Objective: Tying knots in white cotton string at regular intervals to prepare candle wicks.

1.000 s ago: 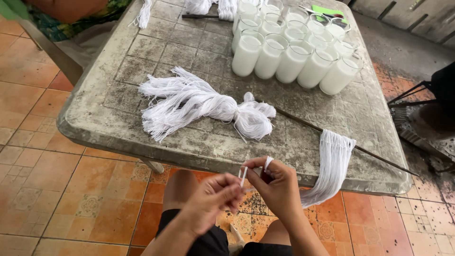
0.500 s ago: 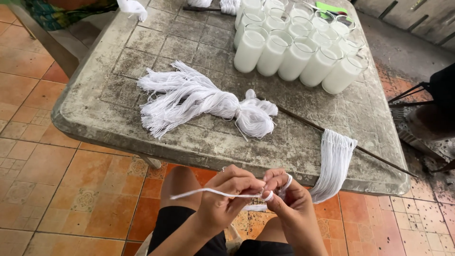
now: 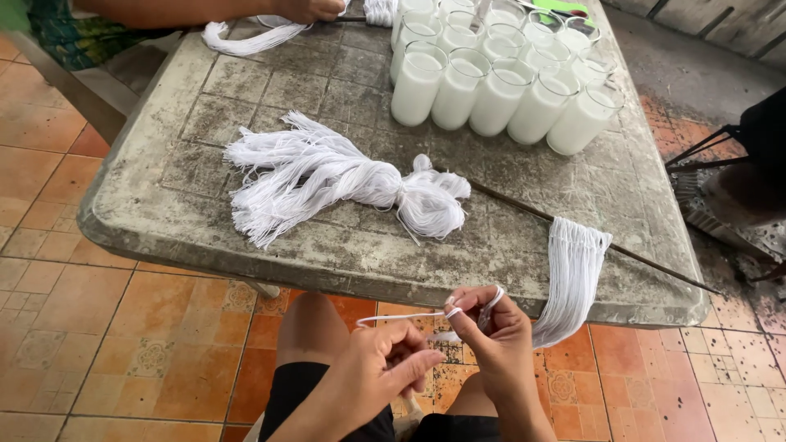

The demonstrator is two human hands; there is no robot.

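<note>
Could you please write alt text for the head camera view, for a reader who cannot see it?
A person's left hand and right hand pinch a white string below the edge of a worn grey table. On the table lie a bundle of white strings, a thin rod hung with strings, and glasses of white wax.

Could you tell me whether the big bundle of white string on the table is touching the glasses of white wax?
No, the bundle of white string lies apart from the glasses, with bare table between them.

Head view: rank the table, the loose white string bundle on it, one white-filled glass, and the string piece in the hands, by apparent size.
1. Table
2. String bundle
3. Glass
4. String piece, thin; its length looks about like the glass's height, and it is nearer the camera, so 3 and 4 are unsure.
</note>
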